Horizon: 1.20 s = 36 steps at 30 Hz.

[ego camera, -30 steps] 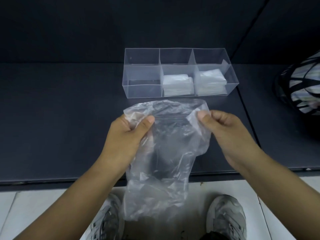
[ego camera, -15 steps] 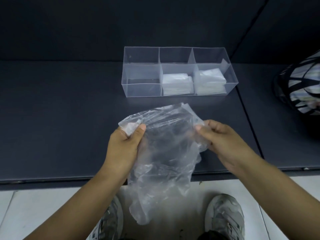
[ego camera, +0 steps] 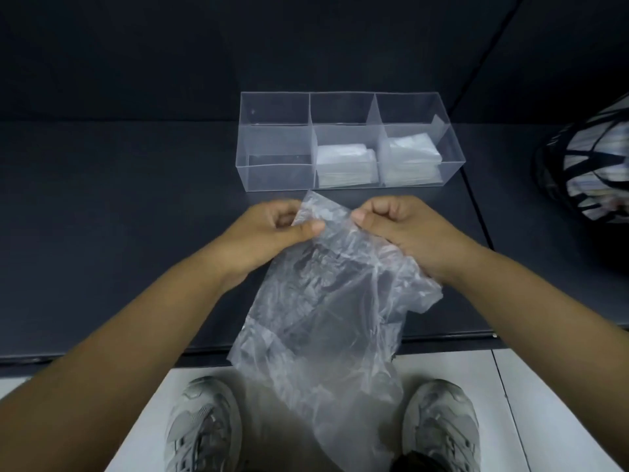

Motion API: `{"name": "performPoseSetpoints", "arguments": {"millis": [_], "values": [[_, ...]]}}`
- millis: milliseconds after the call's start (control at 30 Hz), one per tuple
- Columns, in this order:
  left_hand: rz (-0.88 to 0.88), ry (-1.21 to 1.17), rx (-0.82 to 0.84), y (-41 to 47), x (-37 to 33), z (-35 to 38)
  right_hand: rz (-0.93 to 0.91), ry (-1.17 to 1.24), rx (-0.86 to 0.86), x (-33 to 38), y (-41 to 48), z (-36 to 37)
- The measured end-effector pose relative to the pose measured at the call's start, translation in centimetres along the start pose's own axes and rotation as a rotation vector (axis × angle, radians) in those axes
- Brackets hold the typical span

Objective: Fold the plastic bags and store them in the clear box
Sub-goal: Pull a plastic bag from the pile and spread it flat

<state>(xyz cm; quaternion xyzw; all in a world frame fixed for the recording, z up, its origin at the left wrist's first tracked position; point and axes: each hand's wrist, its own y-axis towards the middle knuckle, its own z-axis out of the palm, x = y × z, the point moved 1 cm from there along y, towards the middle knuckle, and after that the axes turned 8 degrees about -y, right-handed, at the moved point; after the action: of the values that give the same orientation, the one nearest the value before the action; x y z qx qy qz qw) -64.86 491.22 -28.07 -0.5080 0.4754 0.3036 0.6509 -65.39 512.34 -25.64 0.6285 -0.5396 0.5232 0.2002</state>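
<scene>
A crumpled clear plastic bag hangs from my two hands over the front edge of the dark table. My left hand pinches its top edge between thumb and curled fingers. My right hand grips the same top edge just to the right, close to the left hand. Behind them stands the clear box with three compartments. Folded bags lie in the middle compartment and more folded bags in the right one. The left compartment holds nothing.
A black net basket with pale contents sits at the table's right edge. A dark wall rises behind the box. Below the table edge are a white tiled floor and two grey shoes.
Both hands have moved up and toward each other, bringing the bag's top corners together near the box. The bag now hangs longer below the table edge.
</scene>
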Motion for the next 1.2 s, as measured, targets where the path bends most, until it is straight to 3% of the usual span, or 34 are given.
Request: {"name": "performPoseSetpoints", "arguments": {"millis": [100, 200, 267, 367, 500, 600, 733, 833, 1000, 1100, 1200], "values": [[0.015, -0.095, -0.205, 1.1, 0.6, -0.2, 0.098, -0.047, -0.034, -0.7, 0.5, -1.2], [-0.015, -0.037, -0.444, 1.5, 2.2, -2.3, 0.175, 0.240, 0.059, -2.9, -0.1, -3.5], [-0.043, -0.047, -0.531, 1.4, 3.0, -3.3, 0.117, 0.305, 0.107, -4.5, -0.9, -4.7], [-0.051, -0.148, -0.584, 1.2, 3.4, -3.8, 0.110, 0.220, 0.150, -5.8, -1.7, -4.3], [-0.064, -0.194, -0.599, 1.0, 3.8, -4.0, 0.178, 0.113, -0.051, -6.3, -1.1, -1.6], [-0.057, -0.190, -0.596, 1.0, 4.0, -4.2, 0.099, -0.085, -0.171, -6.0, -0.6, 0.1], [-0.051, -0.211, -0.602, 1.1, 4.1, -4.2, -0.076, -0.284, -0.496, -5.2, -1.0, 2.4], [-0.048, -0.217, -0.620, 1.1, 4.1, -3.9, -0.043, -0.385, -0.595, -5.5, -0.9, 3.9], [-0.060, -0.211, -0.634, 0.9, 3.7, -3.9, 0.111, -0.135, -0.415, -5.4, 0.1, 2.6], [-0.071, -0.276, -0.653, 0.8, 3.4, -4.4, 0.109, 0.158, -0.127, -5.3, -0.6, -0.4], [-0.088, -0.298, -0.665, 0.9, 3.2, -4.7, 0.137, 0.266, 0.075, -5.8, -1.7, -3.3]]}}
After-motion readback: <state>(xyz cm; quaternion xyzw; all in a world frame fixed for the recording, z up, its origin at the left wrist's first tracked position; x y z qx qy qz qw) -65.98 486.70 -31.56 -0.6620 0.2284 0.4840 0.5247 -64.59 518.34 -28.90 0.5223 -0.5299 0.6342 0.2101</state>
